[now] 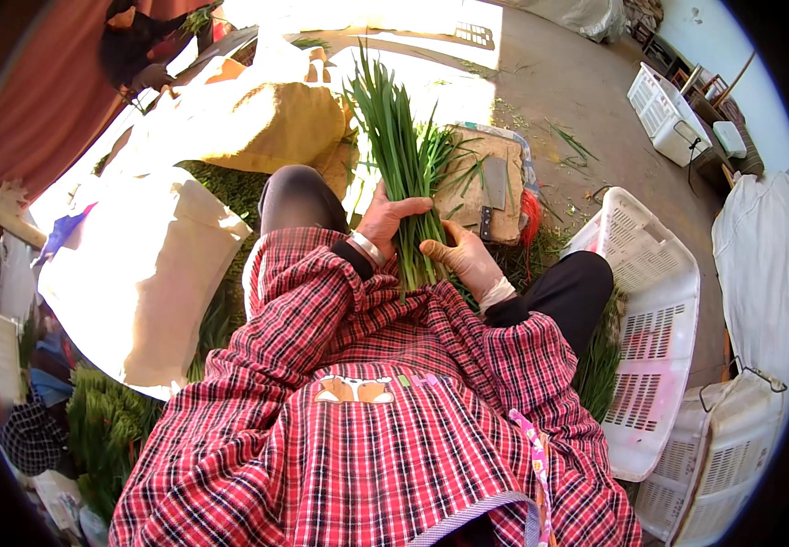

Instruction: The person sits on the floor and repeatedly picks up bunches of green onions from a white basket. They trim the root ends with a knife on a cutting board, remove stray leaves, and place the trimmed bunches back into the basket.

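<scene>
My left hand (388, 217), with a pale bracelet at its wrist, grips a bunch of long green leaves, apparently garlic chives (394, 150), thumb across the front. The tips fan away from me and the pale stem ends point at my lap. In a thin, stained glove, my right hand (470, 261) cups the lower stems from the right, its thumb over them. Just beyond it is a worn chopping board (466, 181) with loose leaves on it. A cleaver (496, 183) lies there, dark handle towards me. Red ties (530, 213) hang at the board's right edge.
At my right stands a white plastic crate (651, 328), with more crates (730, 451) behind it. Light sacking (141, 280) and a yellow cloth (285, 126) cover greens on the left. Bundled greens (104, 417) lie lower left. Another person (151, 48) is at the far left.
</scene>
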### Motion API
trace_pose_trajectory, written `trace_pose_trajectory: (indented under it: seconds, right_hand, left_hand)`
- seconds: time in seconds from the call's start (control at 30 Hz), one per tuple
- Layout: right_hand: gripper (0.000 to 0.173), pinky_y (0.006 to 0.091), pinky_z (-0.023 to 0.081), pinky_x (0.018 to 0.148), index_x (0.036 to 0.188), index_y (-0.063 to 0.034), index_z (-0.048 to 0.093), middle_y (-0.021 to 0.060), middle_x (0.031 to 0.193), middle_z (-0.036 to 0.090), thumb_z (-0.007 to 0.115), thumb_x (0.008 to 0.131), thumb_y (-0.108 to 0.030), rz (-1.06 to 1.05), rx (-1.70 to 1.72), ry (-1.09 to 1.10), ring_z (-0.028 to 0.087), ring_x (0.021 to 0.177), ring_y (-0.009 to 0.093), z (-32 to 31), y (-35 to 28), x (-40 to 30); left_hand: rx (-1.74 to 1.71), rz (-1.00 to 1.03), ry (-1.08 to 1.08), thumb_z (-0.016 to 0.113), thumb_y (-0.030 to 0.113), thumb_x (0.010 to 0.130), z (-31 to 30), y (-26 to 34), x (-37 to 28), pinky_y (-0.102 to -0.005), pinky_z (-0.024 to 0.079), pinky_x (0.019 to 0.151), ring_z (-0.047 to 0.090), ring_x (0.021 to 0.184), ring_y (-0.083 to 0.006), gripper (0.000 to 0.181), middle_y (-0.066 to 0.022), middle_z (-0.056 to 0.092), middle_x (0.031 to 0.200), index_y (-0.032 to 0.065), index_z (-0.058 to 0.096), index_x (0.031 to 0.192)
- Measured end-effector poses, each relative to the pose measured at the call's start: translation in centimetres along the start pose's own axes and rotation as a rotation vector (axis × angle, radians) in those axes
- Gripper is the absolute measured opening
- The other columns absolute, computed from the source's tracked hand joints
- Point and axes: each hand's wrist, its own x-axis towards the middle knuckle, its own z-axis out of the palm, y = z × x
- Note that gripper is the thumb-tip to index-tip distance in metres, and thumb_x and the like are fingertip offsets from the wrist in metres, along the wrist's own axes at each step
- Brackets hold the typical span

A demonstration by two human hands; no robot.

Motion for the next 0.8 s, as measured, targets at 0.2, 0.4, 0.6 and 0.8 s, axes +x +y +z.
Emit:
trace_pose_trajectory:
  seconds: [0.2, 0.4, 0.6, 0.8]
  right_hand:
    - [0.029, 0.0281, 0.052, 0.063, 0.100, 0.0027, 0.061, 0.0076, 0.084, 0.065, 0.072, 0.079, -0.013, 0.257, 0.535, -0.005, 0.063, 0.069, 0.017, 2.6, 0.1, -1.6]
    - [0.026, 0.0286, 0.054, 0.060, 0.100, 0.0020, 0.061, 0.0079, 0.081, 0.066, 0.069, 0.082, -0.015, 0.280, 0.588, 0.030, 0.064, 0.066, 0.017, 2.1, 0.5, -1.9]
    - [0.030, 0.0305, 0.054, 0.064, 0.104, 0.0039, 0.060, 0.0090, 0.082, 0.065, 0.065, 0.086, -0.019, 0.298, 0.816, -0.026, 0.064, 0.067, 0.018, 0.4, 2.0, -1.9]
    - [0.025, 0.0296, 0.054, 0.061, 0.097, 0.0030, 0.062, 0.0083, 0.079, 0.065, 0.065, 0.086, -0.019, 0.304, 0.814, 0.026, 0.062, 0.064, 0.016, 0.5, 1.9, -1.9]
  left_hand:
    - [-0.074, 0.015, -0.136, 0.062, -0.002, 0.077, 1.0, -0.4, -1.1, -0.0393, 0.055, 0.073, 0.062, 0.087, -0.0242, 0.054, -0.0098, 0.058, 0.105, 0.0088, 0.039, 0.125]
    - [-0.237, -0.072, 0.034, 0.059, 0.011, 0.085, 0.2, -0.3, -1.3, -0.0447, 0.051, 0.083, 0.059, 0.097, -0.0266, 0.041, -0.0096, 0.056, 0.110, 0.0125, 0.042, 0.122]
    - [-0.438, -0.302, -0.053, 0.054, 0.022, 0.088, -2.5, -0.3, 0.1, -0.0464, 0.047, 0.088, 0.057, 0.100, -0.0301, 0.033, -0.0144, 0.055, 0.113, 0.0067, 0.043, 0.114]
    - [-0.077, -0.521, -0.151, 0.054, 0.044, 0.091, -1.4, -0.5, -1.5, -0.0439, 0.046, 0.089, 0.058, 0.101, -0.0271, 0.047, -0.0121, 0.058, 0.113, 0.0068, 0.048, 0.118]
